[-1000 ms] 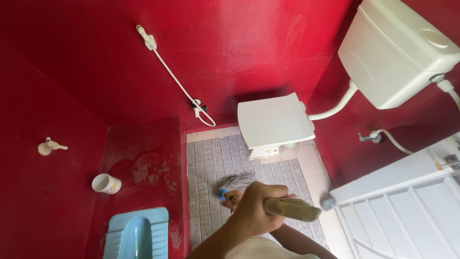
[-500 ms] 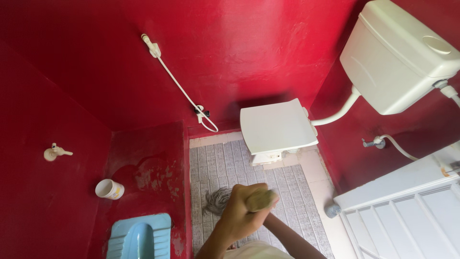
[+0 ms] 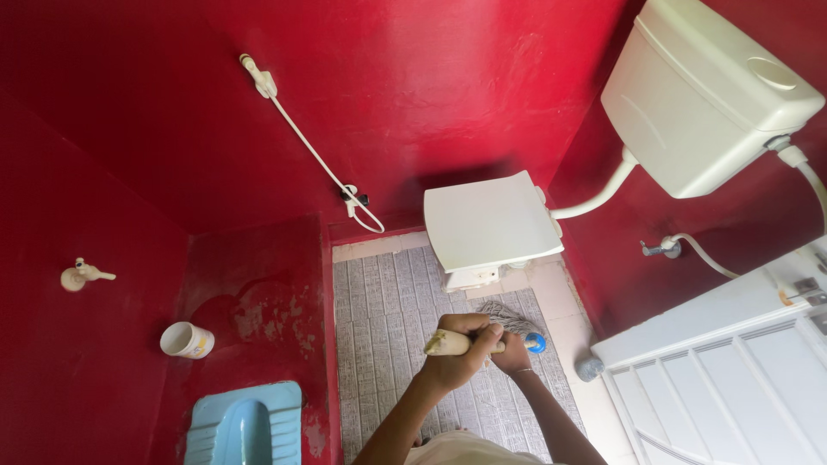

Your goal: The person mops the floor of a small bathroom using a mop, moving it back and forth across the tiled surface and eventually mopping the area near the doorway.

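left hand (image 3: 461, 351) gripping the wooden mop handle (image 3: 452, 343), right hand (image 3: 514, 355) closing on it lower down, grey mop head (image 3: 508, 317) lying on the grey tiled floor (image 3: 383, 301) beside the white toilet (image 3: 487, 226), red walls (image 3: 413, 86) enclosing a blue squat pan (image 3: 245, 424)

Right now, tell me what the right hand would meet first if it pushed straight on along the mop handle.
Likely the grey mop head on the tiled floor, just past the right hand; beyond that stands the white toilet base. Depth is unclear.
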